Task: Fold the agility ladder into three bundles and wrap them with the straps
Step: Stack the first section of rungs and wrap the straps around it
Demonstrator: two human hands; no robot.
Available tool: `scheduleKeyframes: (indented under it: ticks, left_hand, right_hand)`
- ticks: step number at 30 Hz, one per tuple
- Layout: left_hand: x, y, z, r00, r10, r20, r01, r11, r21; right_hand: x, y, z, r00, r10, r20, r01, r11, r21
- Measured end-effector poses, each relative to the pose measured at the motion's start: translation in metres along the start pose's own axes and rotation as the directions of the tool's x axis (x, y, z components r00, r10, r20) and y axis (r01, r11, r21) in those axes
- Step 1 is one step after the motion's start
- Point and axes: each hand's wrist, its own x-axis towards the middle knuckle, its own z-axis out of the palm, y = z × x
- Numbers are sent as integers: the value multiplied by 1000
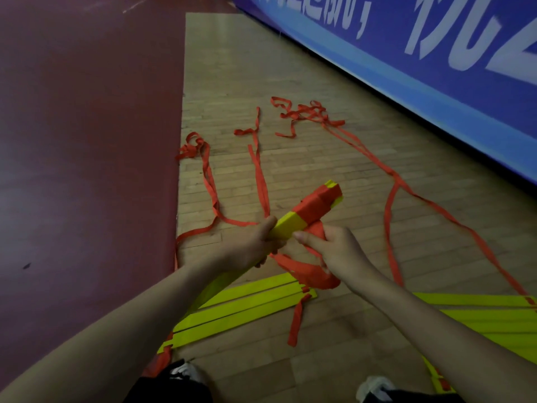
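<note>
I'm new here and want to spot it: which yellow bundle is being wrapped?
Below the blue banner, over the wooden floor, the left hand grips a raised yellow bundle. Unlike the flat stacks lying under it, it has orange strap wound round it.

Bundle (308,209) above flat rungs (247,309), straps (258,170) loose beyond, banner (406,53) at right

head cam | looks forward-down | close over both forearms | floor (290,175) beyond
</note>
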Motion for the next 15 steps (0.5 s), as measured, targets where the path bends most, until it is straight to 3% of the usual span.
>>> scheduleKeyframes:
  ticks: [3,6,9,11,13,15]
  left_hand:
    - [3,7,16,988,112,-103,-53,889,454]
    - [4,8,31,907,371,-198,-101,650,753]
    - [3,1,43,839,487,-243,-123,604,787]
    - [4,-3,51,814,521,-254,-132,593,794]
    - [3,-6,54,816,532,-227,-147,570,809]
    - [-1,-1,50,824,520,-223,-184,619,763]
  right_hand:
    - [1,-6,4,993,45,-105,-48,998,-26]
    - [5,-8,2,981,95,-171,-95,995,12]
    - [6,-6,2,968,159,-196,-147,986,74]
    - [5,-7,2,957,231,-174,-194,959,205]
    - [3,-12,1,950,289,-119,-231,906,355]
    - [2,-14,-4,953,298,-57,-246,870,427]
